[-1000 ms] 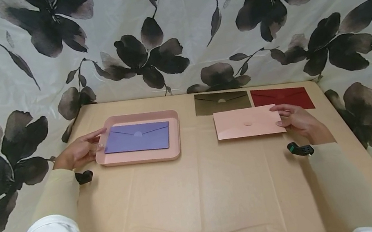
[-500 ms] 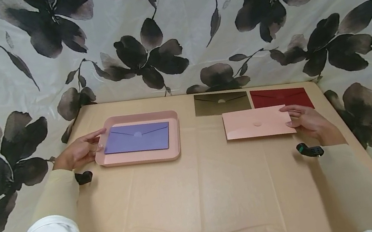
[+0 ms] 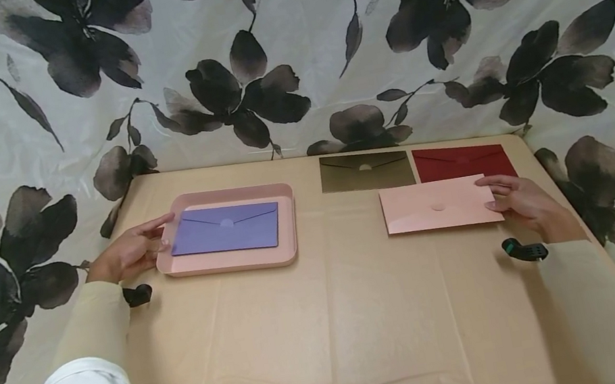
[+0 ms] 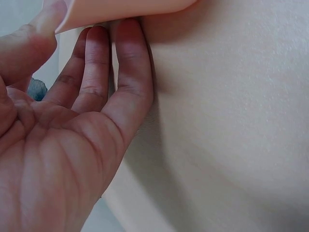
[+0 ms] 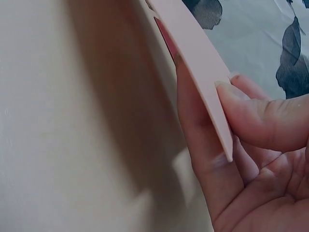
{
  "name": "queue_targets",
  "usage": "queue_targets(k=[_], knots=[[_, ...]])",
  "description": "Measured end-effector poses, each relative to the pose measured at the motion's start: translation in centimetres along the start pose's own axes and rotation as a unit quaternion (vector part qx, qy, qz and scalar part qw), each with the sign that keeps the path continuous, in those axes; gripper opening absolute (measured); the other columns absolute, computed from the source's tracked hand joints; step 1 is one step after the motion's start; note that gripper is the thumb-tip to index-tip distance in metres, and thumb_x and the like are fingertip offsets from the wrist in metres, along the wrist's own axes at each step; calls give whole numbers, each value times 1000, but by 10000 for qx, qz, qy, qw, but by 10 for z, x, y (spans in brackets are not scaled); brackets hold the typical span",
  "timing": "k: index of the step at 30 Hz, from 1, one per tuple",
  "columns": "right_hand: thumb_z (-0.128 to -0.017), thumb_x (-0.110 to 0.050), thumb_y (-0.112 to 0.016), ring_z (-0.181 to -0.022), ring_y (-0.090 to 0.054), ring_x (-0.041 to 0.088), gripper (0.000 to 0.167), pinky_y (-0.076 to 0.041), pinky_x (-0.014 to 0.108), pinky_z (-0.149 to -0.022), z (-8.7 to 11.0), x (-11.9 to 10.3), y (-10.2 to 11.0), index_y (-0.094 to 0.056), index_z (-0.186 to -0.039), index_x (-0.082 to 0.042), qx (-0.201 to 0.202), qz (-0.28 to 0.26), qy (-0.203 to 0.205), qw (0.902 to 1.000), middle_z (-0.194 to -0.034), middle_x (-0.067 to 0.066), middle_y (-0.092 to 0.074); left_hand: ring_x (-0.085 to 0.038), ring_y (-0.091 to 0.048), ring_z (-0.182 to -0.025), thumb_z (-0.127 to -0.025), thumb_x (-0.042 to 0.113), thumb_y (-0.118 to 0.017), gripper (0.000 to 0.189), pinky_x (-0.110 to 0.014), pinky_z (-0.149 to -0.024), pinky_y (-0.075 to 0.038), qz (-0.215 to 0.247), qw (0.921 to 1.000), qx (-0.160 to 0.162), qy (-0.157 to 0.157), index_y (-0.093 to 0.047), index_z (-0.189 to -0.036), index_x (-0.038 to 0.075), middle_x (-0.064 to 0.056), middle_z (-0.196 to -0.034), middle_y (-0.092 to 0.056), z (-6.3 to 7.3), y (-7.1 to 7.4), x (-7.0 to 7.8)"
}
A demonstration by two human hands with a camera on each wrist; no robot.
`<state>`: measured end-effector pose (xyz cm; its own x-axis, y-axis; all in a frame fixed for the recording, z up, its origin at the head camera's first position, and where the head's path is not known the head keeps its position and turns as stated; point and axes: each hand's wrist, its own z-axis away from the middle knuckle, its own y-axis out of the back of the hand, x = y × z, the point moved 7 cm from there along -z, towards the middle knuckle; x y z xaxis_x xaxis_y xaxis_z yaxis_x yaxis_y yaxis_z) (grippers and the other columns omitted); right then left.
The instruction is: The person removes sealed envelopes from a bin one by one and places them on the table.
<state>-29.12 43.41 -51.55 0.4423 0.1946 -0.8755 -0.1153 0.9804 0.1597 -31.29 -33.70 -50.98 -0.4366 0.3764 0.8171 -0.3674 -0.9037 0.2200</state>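
In the head view, my left hand (image 3: 129,251) holds the left edge of a pink tray (image 3: 287,223). The left wrist view has the thumb over the tray's rim (image 4: 120,12) and the fingertips (image 4: 130,38) at its underside. A blue-violet envelope (image 3: 225,229) lies flat in this tray. At the right, my right hand (image 3: 526,205) pinches the right end of a pink envelope (image 3: 427,206). In the right wrist view the thumb presses one face of the envelope (image 5: 203,67) and fingers lie behind it; it is raised off the table.
An olive-green envelope (image 3: 366,171) and a red envelope (image 3: 463,161) lie side by side at the table's back right. The pink envelope partly covers the red one's lower edge in the head view. A floral cloth (image 3: 227,14) hangs behind the tan table (image 3: 333,338).
My right hand has moved to the right and slightly nearer with the pink envelope. The left hand, the tray and the blue-violet envelope stay in place.
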Motion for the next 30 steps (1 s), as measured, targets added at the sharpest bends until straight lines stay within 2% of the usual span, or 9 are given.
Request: queue_targets(k=[2, 6, 8, 14, 19, 21, 26, 30], knots=[[-101, -5, -66, -95, -67, -2, 57, -58, 16, -86, 1, 0, 2, -52, -152, -26, 10, -1, 14, 10000, -151, -9, -52, -8, -59, -118, -103, 4, -57, 79, -22, -94, -57, -21, 10000, 5, 8, -18, -167, 28, -19, -175, -9, 0, 1, 0], [-100, -2, -66, -92, -68, 1, 57, -59, 17, -81, 3, -1, 6, -53, -151, -23, 18, -282, 41, 9996, -115, -26, -68, -7, -61, -115, -103, 7, -59, 80, -23, -94, -58, -75, 10000, 6, 35, -18, -167, 28, -20, -176, -7, 0, 2, -1], [-100, -2, -66, -92, -68, 2, 57, -58, 18, -80, 4, 0, 9, -52, -151, -22, 28, -339, 33, 9994, -105, -30, -69, -7, -62, -114, -102, 7, -59, 80, -23, -93, -58, -91, 9999, 17, 53, -19, -167, 29, -19, -176, -7, 0, 2, 0], [-100, -6, -68, -94, -66, 1, 58, -57, 17, -82, 5, 4, 16, -51, -152, -23, 113, -181, 42, 9998, -110, -30, -66, -8, -61, -116, -102, 5, -59, 79, -22, -92, -58, -77, 10000, 10, 33, -19, -167, 28, -19, -176, -7, -1, 3, 0], [-99, -2, -67, -91, -68, 1, 53, -58, 17, -80, 6, 6, 21, -59, -146, -25, 41, -541, 154, 9984, -104, -30, -71, -20, -50, -135, -102, 5, -58, 79, -22, -94, -57, -16, 10000, -5, 28, -19, -167, 30, -16, -176, -6, -1, 1, -1], [-99, 1, -66, -90, -68, 2, 50, -59, 17, -79, 7, 7, 22, -62, -142, -25, -3, -712, 204, 9972, -103, -27, -74, -22, -46, -138, -102, 4, -57, 80, -22, -95, -57, 19, 10000, -47, 14, -18, -167, 30, -17, -177, -4, 0, 0, -1], [-98, 2, -66, -89, -69, 3, 49, -59, 18, -78, 7, 10, 25, -65, -138, -26, 17, -809, 214, 9965, -103, -25, -75, -14, -53, -129, -102, 4, -56, 80, -24, -96, -57, 78, 10000, -53, -5, -18, -167, 30, -16, -177, -4, 2, 0, 0], [-99, 1, -66, -89, -69, 1, 50, -59, 18, -78, 8, 13, 29, -64, -139, -28, 130, -710, 77, 9974, -100, -29, -73, -13, -52, -129, -103, 4, -56, 80, -26, -99, -57, 126, 9999, -80, 29, -18, -167, 30, -15, -177, -3, 1, -1, 0]])
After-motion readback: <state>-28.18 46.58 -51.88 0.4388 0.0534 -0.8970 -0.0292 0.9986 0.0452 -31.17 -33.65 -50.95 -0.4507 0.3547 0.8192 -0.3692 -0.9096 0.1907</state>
